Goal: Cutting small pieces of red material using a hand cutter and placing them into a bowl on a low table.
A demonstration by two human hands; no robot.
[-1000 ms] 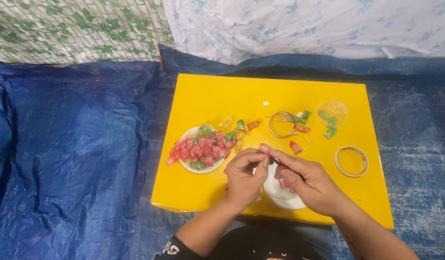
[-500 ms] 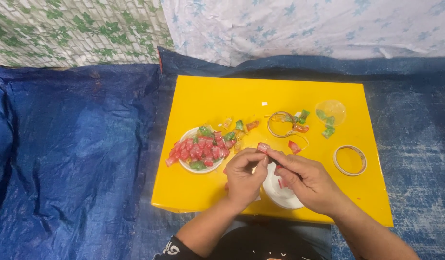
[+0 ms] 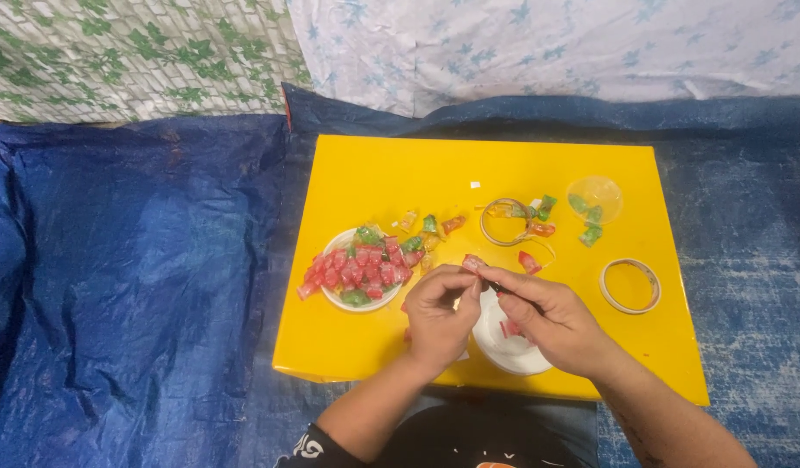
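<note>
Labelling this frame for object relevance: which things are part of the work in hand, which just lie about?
In hand:
- left hand and right hand, pinching a red wrapped candy
- white bowl under the hands
- plate of red and green candies

Lying about:
- tape ring
- clear lid with green candies
- yellow table
- blue tarp

I see bright, even overhead light and a sharp picture. Glare sheens the yellow table [image 3: 400, 182]; shadows are faint.

Red and green wrapped candies [image 3: 361, 264] heap on a white plate [image 3: 335, 297].
</note>
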